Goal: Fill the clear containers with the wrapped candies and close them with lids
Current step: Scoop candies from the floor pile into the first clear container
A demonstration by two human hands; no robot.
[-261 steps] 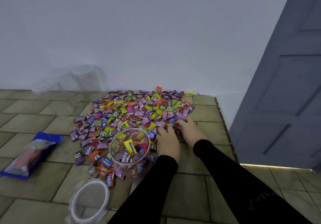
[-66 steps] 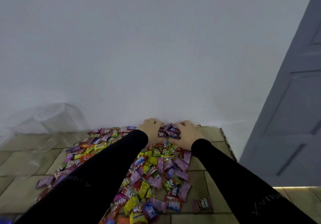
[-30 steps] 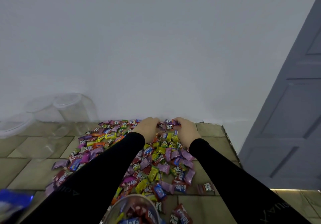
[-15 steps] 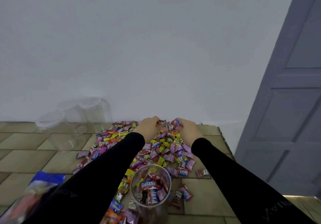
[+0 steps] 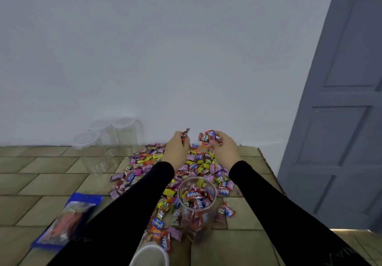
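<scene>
**Two handfuls, one narrow mouth**

Beyond the open jar [image 5: 196, 203] – part-filled, standing on the tiled floor [image 5: 41, 183] – both hands are lifted over the candy pile [image 5: 198, 164]. The left hand [image 5: 177, 148] has its grip curled round a few wrapped sweets; the right hand [image 5: 224, 148] clutches a fuller bunch. Likely trouble: both loads dropped together could overshoot the jar's rim and scatter, or a sleeve could tip it. The lid [image 5: 149, 254] lies nearer than the jar; three empty containers [image 5: 107, 141] wait to its far left.

Both arms outstretched, black-sleeved. Left hand [image 5: 177, 149] raised, fingers [image 5: 184, 141] curled round wrapped candies [image 5: 185, 133]. Right hand [image 5: 223, 147] level alongside, fingers likewise gripping candies, backs upward.
</scene>
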